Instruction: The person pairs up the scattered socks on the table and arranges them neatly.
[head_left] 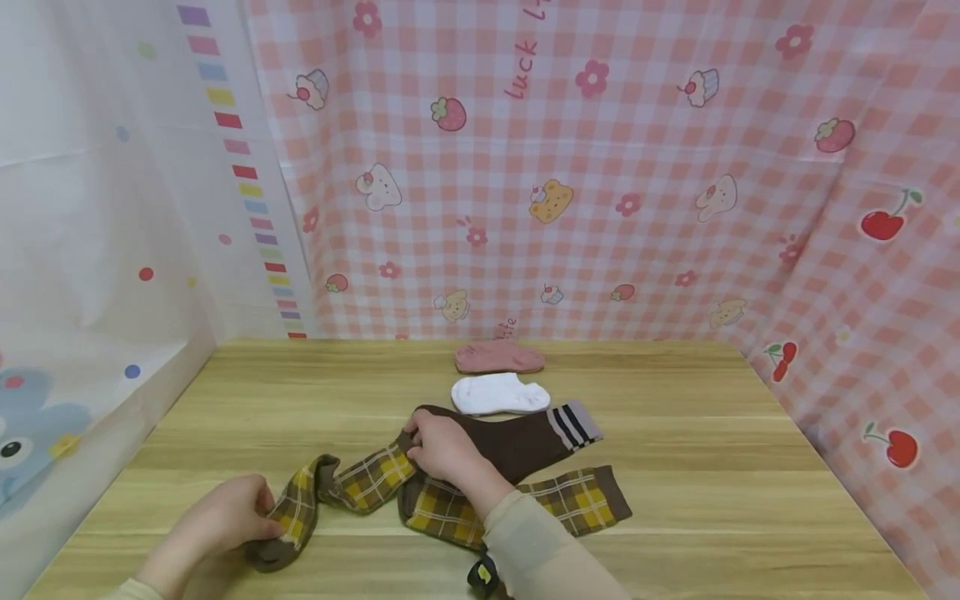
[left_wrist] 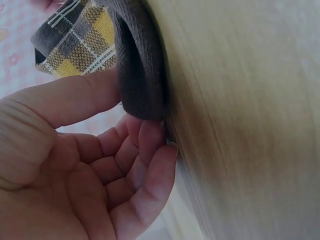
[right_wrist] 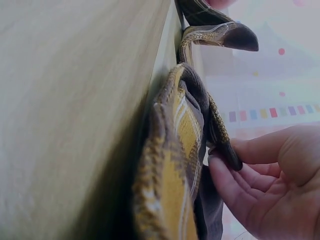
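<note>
A yellow and brown plaid sock (head_left: 371,479) stretches between both hands, with a twist near its dark heel. At its toe end, my left hand (head_left: 225,512) pinches the fabric; the left wrist view shows the thumb on the dark knit (left_wrist: 142,65). My right hand (head_left: 442,446) pinches the sock's dark cuff (right_wrist: 232,155) between thumb and fingers. Under the right hand and forearm lie a second plaid sock (head_left: 581,500) and a dark brown sock (head_left: 517,442) with a striped cuff. Part of both is hidden by that arm.
Beyond the brown sock lies a white ankle sock (head_left: 498,393), and behind that a pink one (head_left: 498,357). All are on a wood-grain table (head_left: 712,500). Printed cloth (head_left: 585,150) hangs along the back and sides. A black band with a yellow mark (head_left: 483,575) is at the right wrist.
</note>
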